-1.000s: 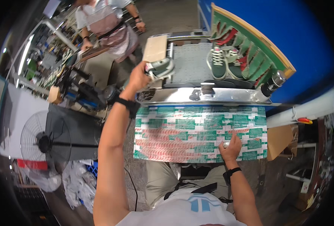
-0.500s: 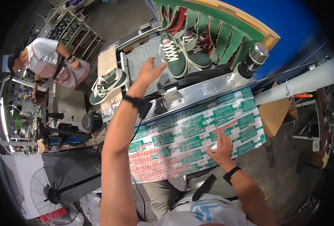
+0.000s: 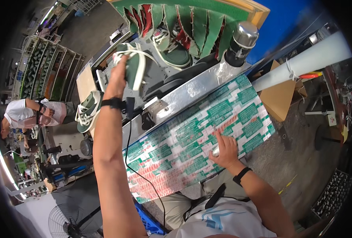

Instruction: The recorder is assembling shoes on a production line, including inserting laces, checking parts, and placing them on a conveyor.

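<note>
My left hand (image 3: 118,79) grips a dark green sneaker (image 3: 133,72) with a white sole and white laces, lifted and tilted on its side above a grey perforated plate (image 3: 151,81). Its far fingers are hidden behind the shoe. A second green sneaker (image 3: 175,55) stands to the right, by the green strip curtain. Near my left wrist lies another green sneaker (image 3: 89,108) with loose laces. Over the tape-covered board, my right hand (image 3: 226,151) has its index finger stretched out, while the thumb and other fingers close round a small shiny whitish thing (image 3: 215,151), mostly hidden.
A green and red strip curtain (image 3: 192,29) hangs at the back. A metal-capped cylinder (image 3: 243,37) stands on the silver rail (image 3: 196,90). The board (image 3: 172,158) carries green and white tape. A cable runs from my left wrist. Another person (image 3: 19,113) stands at far left.
My left hand has taken hold of a green sneaker and brought it left and up off the plate. The view has turned; my right hand stays over the board.
</note>
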A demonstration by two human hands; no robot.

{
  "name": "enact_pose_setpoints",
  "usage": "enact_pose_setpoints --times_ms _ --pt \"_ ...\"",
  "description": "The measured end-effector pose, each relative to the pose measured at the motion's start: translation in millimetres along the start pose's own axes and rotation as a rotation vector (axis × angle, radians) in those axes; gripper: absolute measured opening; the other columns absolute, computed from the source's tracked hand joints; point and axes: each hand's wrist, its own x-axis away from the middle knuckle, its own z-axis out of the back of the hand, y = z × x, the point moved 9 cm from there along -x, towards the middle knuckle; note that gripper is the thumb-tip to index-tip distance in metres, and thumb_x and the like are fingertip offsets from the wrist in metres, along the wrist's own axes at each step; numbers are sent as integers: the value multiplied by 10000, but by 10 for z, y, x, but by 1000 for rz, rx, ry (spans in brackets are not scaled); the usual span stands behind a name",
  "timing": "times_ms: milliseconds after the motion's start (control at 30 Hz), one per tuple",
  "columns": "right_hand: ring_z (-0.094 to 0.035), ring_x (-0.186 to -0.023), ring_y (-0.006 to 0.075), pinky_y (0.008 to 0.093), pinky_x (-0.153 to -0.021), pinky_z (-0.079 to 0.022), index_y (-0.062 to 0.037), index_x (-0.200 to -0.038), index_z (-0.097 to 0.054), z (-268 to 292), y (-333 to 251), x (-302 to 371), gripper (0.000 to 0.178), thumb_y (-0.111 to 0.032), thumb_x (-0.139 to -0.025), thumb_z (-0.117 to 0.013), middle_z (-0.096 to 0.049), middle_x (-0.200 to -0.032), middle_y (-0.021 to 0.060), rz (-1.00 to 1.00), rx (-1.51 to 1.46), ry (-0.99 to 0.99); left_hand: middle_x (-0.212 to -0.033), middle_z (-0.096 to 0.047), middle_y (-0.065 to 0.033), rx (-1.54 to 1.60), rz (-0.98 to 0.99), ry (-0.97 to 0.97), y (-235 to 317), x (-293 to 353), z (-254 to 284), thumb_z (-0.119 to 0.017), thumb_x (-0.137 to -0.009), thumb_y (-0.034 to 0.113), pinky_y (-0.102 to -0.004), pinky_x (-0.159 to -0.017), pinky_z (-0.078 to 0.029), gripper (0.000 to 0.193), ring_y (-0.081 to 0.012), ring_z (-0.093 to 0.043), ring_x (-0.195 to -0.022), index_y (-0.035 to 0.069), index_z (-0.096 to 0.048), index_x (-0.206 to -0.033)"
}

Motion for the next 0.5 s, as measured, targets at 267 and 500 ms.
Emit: enact_pose_setpoints --times_ms 267,500 --pt "-606 -1189 394 526 -1066 -472 -32 -1621 -485 -60 17 54 910 -341 -830 -811 -641 -1302 177 -14 -38 4 -1360 -688 -86 -188 -276 192 -72 3164 962 -704 -1014 308 -319 -1024 -540 581 -205 -679 -1201 28 -578 -1507" --pt "-614 -1171 386 523 -1055 -478 -40 -1584 -520 -130 -9 36 870 -376 -832 -801 -654 -1286 164 45 -12 43 -1361 -679 -174 -435 -242 428 -1700 5081 671 -872 -834 170 -365 -1045 -549 1094 -250 -689 -1184 -7 -261 -1723"
